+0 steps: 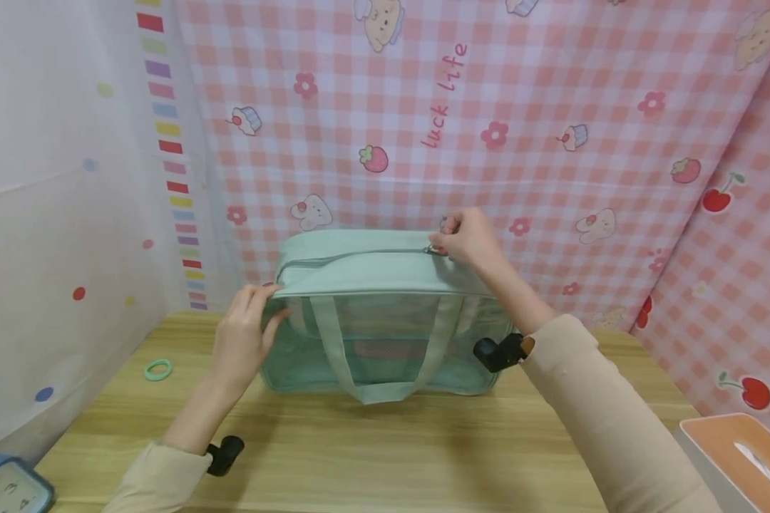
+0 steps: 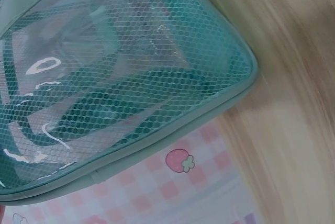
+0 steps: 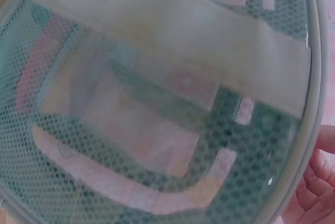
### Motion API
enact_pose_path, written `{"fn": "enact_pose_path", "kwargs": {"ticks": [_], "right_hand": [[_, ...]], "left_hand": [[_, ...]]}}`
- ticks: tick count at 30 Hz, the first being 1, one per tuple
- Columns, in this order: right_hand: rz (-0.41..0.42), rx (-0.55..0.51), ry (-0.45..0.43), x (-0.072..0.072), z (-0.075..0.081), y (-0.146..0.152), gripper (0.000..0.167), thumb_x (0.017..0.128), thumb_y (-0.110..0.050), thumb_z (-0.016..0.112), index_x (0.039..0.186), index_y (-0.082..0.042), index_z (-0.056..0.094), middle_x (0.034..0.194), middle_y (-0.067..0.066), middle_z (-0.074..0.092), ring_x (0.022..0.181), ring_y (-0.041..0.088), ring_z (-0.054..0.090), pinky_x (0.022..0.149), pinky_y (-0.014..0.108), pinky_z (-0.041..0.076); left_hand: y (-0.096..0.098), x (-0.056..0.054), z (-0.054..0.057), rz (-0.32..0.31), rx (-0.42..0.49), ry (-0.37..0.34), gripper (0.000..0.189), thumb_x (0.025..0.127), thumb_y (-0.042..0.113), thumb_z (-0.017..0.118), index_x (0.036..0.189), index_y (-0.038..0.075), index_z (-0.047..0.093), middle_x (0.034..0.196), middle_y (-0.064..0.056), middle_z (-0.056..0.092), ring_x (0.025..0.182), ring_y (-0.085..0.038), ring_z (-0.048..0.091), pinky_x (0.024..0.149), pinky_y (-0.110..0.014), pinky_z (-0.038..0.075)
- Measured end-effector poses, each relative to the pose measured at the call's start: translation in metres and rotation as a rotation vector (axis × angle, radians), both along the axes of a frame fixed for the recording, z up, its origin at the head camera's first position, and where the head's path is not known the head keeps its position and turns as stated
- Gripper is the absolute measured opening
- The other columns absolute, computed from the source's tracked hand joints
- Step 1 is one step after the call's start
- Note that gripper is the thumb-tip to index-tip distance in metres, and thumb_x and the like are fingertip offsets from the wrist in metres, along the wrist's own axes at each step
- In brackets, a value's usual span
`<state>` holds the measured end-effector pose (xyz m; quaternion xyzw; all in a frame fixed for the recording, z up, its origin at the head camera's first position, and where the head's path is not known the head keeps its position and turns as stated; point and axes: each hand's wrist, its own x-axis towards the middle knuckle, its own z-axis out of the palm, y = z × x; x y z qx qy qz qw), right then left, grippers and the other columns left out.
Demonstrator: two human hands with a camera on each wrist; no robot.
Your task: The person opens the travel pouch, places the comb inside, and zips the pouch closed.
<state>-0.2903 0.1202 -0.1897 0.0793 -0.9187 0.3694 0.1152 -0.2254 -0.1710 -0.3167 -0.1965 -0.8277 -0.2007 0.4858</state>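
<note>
A mint-green tote bag (image 1: 385, 274) with see-through mesh sides stands upright on the table. Its zipper (image 1: 334, 258) runs along the top. My right hand (image 1: 467, 239) pinches the zipper pull (image 1: 431, 249) right of the middle of the top. At the bag's upper left corner my left hand (image 1: 244, 324) grips the edge, fingers on top and thumb against the front. The front handle (image 1: 385, 393) hangs down. In the left wrist view the mesh panel (image 2: 157, 82) fills much of the frame. Part of my right hand (image 3: 314, 187) shows beside the bag's rim in the right wrist view.
A small green ring (image 1: 157, 370) lies on the wooden table (image 1: 359, 456) to the left. A blue-framed clock (image 1: 16, 488) sits at the near left corner, and an orange-topped box (image 1: 738, 445) at the near right. Behind the bag hangs a pink checked cloth (image 1: 423, 192).
</note>
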Motion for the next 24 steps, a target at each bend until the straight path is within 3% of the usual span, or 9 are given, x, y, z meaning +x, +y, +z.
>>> {"fn": "enact_pose_path", "kwargs": {"ticks": [7,16,20,24], "right_hand": [[-0.04,0.027,0.026,0.002,0.0,0.023,0.026,0.087,-0.015,0.061,0.066,-0.003,0.052,0.057,0.002,0.055,0.051,0.009,0.053,0.047,0.019,0.044],[-0.038,-0.018,-0.002,0.004,-0.005,0.047,0.027,0.088,-0.015,0.058,0.068,-0.002,0.046,0.069,0.011,0.059,0.076,0.031,0.066,0.056,0.021,0.053],[-0.041,-0.041,-0.026,0.005,-0.006,0.056,0.026,0.088,-0.015,0.058,0.069,-0.002,0.046,0.082,0.022,0.066,0.072,0.024,0.068,0.055,0.019,0.054],[-0.041,-0.056,-0.039,0.005,-0.008,0.065,0.025,0.088,-0.016,0.059,0.071,-0.001,0.048,0.082,0.021,0.067,0.067,0.015,0.067,0.055,0.019,0.054]], "left_hand": [[0.0,0.0,0.009,0.002,-0.001,-0.098,0.042,0.069,0.003,0.076,0.107,0.001,0.059,0.088,-0.014,0.056,0.079,-0.028,0.056,0.063,-0.04,0.051],[-0.002,0.0,0.015,0.036,-0.044,-0.152,0.044,0.07,0.003,0.076,0.109,0.007,0.057,0.087,-0.013,0.055,0.071,-0.026,0.055,0.047,-0.036,0.046],[-0.002,0.0,0.015,0.038,-0.047,-0.144,0.043,0.07,0.004,0.076,0.108,0.006,0.057,0.084,-0.012,0.054,0.068,-0.024,0.053,0.045,-0.034,0.044],[-0.001,0.0,0.013,0.039,-0.054,-0.132,0.042,0.07,0.004,0.076,0.108,0.006,0.058,0.082,-0.011,0.053,0.066,-0.023,0.052,0.045,-0.033,0.043]]}}
